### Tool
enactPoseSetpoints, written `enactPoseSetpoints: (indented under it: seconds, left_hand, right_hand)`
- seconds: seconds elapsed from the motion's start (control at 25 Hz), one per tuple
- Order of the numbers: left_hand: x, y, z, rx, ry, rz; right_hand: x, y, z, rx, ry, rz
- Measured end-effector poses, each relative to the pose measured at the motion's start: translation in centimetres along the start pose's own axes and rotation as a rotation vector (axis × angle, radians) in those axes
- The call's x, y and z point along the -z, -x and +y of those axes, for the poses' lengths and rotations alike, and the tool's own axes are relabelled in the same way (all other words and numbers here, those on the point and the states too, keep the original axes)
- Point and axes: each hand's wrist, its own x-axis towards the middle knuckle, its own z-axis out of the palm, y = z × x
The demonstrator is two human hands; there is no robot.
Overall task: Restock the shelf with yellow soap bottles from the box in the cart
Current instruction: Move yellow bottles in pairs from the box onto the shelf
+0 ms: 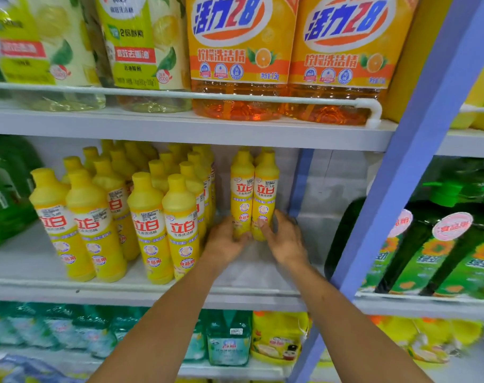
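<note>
Head view — hands point(225, 241) point(286, 239) grip two yellow bottles point(242, 194); stocked rows point(149, 217) just left.

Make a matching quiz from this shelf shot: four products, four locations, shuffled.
Things:
1. orange jugs
2. yellow bottle pair
3. dark green bottles
4. teal bottles

Places:
A. on the lowest shelf in view
B. gripped low down by the left hand and right hand
C. on the upper shelf, behind the white rail
D. in the next bay, right of the blue post

Pairs: 1-C, 2-B, 3-D, 4-A
</note>
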Motion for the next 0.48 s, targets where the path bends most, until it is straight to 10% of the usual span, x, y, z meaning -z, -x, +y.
enactPoseSetpoints:
  seconds: [0.48]
  left_hand:
    - [8.7, 15.6, -0.4, -0.457, -0.884, -0.156]
  right_hand:
    - [5.5, 15.5, -8.6, 0.159, 0.689, -0.300]
